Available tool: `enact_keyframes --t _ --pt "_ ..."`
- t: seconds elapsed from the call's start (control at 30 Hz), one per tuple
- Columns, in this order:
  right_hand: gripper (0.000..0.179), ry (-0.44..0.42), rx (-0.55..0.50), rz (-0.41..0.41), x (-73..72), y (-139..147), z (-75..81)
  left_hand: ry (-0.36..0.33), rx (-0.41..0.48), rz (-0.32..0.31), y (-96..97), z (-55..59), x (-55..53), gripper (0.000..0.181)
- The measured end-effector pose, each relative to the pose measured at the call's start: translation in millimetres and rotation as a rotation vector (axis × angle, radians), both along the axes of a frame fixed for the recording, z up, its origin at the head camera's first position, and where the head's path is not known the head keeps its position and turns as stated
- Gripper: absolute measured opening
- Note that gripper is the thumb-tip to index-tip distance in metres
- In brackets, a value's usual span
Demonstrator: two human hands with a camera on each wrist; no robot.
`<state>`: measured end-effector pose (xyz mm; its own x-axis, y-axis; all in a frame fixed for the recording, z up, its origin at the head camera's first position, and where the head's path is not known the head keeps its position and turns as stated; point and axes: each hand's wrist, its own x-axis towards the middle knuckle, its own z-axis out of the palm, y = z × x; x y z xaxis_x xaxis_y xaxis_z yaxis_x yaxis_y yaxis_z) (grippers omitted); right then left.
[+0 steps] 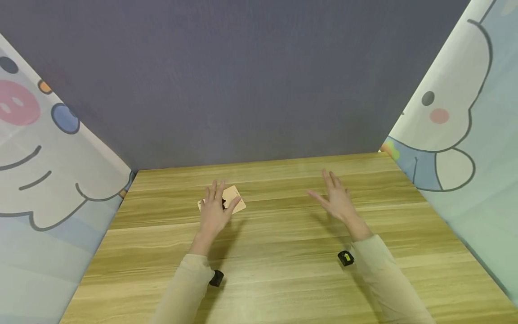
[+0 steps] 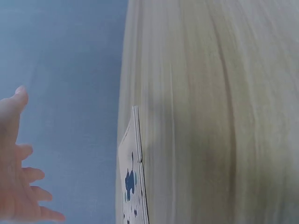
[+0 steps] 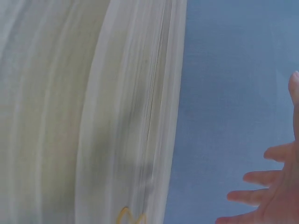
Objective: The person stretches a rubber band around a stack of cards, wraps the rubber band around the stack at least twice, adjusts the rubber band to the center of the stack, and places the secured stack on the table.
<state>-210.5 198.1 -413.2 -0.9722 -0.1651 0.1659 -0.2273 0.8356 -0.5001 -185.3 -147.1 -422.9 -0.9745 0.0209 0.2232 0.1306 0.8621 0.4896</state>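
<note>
Extends cream cloth sleeves [image 1: 182,288] over a yellow-brown wood-grain desk [image 1: 275,279], with small black boxy wrist cameras [image 1: 346,258] at the inner wrists, probably placed there to watch each hand's work. Holds the left hand [image 1: 212,216] raised over a flat stack of cream rectangular cards with black printing [image 1: 232,195], left of middle towards the far edge; spreads the fingers, grips nothing. Spreads the right hand [image 1: 339,204] likewise, well apart from the stack, touching nothing. Beyond, faces a dark grey flat panel [image 1: 259,90], perhaps for a plain backdrop.
</note>
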Motion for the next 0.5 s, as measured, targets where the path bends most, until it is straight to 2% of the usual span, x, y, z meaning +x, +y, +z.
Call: enact_keyframes --t 0.27,0.5 --pt "0.078 0.087 -0.153 -0.022 5.0 11.3 -5.3 0.091 0.233 0.029 -10.3 0.2 7.0 0.072" --pt "0.072 0.102 -0.287 -0.034 9.1 20.9 -8.9 0.167 0.39 0.075 -22.4 -1.1 11.3 0.068"
